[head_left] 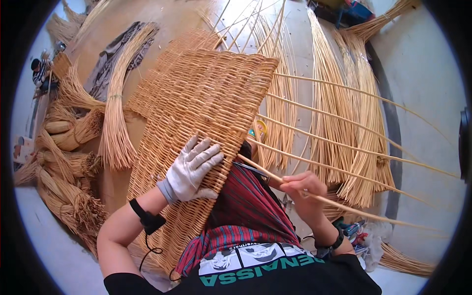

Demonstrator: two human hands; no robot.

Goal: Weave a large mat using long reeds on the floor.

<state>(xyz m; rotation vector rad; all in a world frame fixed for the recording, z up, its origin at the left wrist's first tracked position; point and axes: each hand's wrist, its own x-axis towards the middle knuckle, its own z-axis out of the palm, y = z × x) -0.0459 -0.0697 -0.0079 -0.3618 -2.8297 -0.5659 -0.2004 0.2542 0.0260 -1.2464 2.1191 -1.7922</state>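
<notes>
A large woven wicker panel (pixel 196 98) slants across my lap, its tight rows running up to the far edge. My left hand (pixel 192 169), in a white glove, lies flat on the panel near its right edge, fingers stretched out. Bare and closed, my right hand (pixel 304 191) pinches a thick wicker rod (pixel 364 213) that meets that edge. Beside the rod, a slim metallic piece (pixel 250 167) shows near the edge; I cannot tell its kind. Several long wicker stakes (pixel 339 129) stick out to the right from the panel, and others rise from its far end.
Long bundles of wicker rods (pixel 327 98) lie on the floor to the right. More bundles (pixel 118 108) and thick sheaves (pixel 69 177) fill the left side. Under the panel, a red striped cloth (pixel 250 206) covers my lap. Another person (pixel 42 73) sits at far left.
</notes>
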